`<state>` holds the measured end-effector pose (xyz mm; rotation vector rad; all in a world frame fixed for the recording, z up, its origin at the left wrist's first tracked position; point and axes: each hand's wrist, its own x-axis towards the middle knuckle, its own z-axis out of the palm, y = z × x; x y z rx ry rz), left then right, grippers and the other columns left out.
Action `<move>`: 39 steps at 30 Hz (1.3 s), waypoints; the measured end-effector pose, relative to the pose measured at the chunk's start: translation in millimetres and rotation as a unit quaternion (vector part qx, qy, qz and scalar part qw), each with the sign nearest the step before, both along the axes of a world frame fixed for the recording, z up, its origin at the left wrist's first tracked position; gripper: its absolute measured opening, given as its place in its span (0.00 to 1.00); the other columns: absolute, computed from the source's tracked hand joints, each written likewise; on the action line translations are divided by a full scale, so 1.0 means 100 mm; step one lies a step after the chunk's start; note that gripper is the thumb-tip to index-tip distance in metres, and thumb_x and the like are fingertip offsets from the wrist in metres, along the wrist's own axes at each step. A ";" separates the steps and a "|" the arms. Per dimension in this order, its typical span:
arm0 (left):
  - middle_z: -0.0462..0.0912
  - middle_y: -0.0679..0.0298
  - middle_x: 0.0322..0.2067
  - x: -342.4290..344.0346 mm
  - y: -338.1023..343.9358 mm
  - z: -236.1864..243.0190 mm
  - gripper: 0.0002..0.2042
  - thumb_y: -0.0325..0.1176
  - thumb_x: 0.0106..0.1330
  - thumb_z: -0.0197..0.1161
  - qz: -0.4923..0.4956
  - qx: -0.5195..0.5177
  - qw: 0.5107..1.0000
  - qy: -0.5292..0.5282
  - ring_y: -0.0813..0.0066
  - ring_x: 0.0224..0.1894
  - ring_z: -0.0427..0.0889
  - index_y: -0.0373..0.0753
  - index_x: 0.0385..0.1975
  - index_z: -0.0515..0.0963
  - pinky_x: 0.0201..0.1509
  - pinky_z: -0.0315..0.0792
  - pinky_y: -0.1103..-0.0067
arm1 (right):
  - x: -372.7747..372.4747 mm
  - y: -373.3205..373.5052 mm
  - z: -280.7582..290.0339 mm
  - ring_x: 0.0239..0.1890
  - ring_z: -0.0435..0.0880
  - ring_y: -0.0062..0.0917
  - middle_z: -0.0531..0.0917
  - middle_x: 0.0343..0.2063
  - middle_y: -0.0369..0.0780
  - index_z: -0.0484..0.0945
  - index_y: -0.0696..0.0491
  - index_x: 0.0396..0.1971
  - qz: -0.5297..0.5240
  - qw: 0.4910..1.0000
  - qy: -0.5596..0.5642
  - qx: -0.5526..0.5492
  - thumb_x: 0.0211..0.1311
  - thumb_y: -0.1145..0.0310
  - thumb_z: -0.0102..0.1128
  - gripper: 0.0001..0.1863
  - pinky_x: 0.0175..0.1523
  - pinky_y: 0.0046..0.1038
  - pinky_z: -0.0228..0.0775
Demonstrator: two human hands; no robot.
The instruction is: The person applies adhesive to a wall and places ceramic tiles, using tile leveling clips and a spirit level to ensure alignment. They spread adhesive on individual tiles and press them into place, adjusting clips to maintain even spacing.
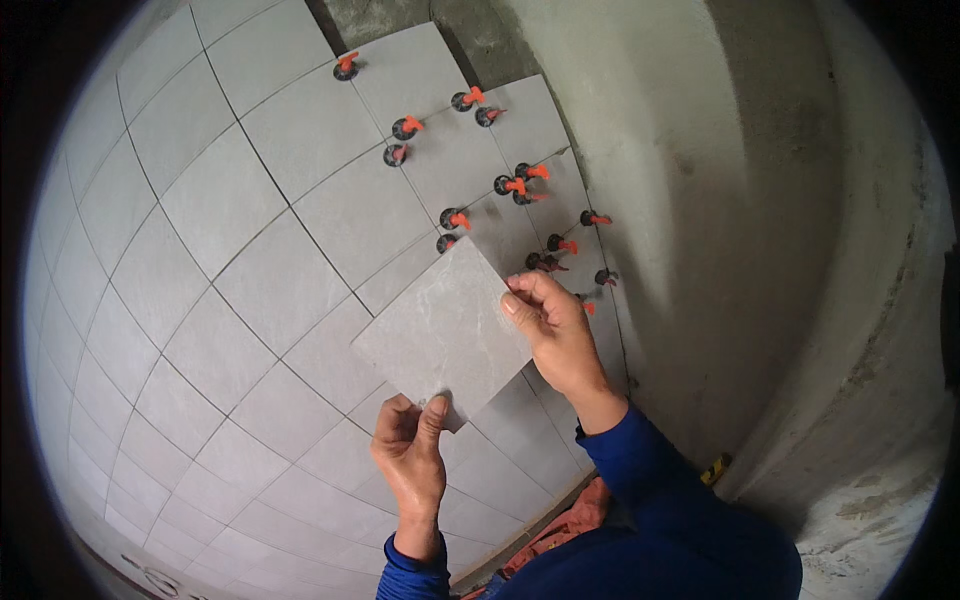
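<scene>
A light grey square tile (445,325) with faint pale veining is held between my two hands in front of the tiled wall (235,300). My left hand (415,450) pinches its lower corner, with the thumb on the face; a small notch shows at the edge beside that thumb. My right hand (555,325) grips the right edge, thumb in front and fingers behind. Just beyond the tile's top corner, a tile leveling clip (455,218) with a black round base and orange handle sits on a joint.
Several more leveling clips (520,185) stick out along the joints at the upper right. A bare grey plaster wall (690,200) meets the tiles on the right. Rough cement (480,35) shows above them. Low down lie a reddish cloth or bag (565,520) and a yellow object (716,468).
</scene>
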<state>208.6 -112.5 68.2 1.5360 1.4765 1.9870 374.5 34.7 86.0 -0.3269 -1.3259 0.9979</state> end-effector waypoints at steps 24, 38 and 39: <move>0.85 0.54 0.31 0.70 0.75 0.52 0.06 0.22 0.64 0.71 0.008 0.207 0.911 0.356 0.60 0.29 0.86 0.31 0.37 0.82 0.35 0.78 0.74 | 0.33 0.15 0.10 0.79 0.35 0.60 0.37 0.77 0.63 0.23 0.59 0.77 -0.164 0.983 -0.014 0.087 0.30 0.36 0.87 0.89 0.78 0.59 0.40; 0.76 0.49 0.59 -1.11 0.42 0.42 0.19 0.37 0.75 0.61 0.331 0.213 0.837 0.381 0.55 0.63 0.73 0.34 0.60 0.77 0.68 0.67 0.63 | 1.09 1.37 2.06 0.76 0.59 0.48 0.60 0.71 0.63 0.37 0.67 0.77 -0.303 0.924 0.122 0.200 0.43 0.51 0.84 0.74 0.76 0.42 0.58; 0.74 0.49 0.61 -1.30 0.45 0.37 0.20 0.38 0.75 0.61 0.362 0.208 0.821 0.389 0.53 0.66 0.70 0.35 0.62 0.76 0.70 0.64 0.62 | 1.07 1.44 2.19 0.76 0.58 0.48 0.60 0.71 0.63 0.39 0.67 0.77 -0.338 0.913 0.103 0.203 0.43 0.49 0.83 0.73 0.76 0.42 0.58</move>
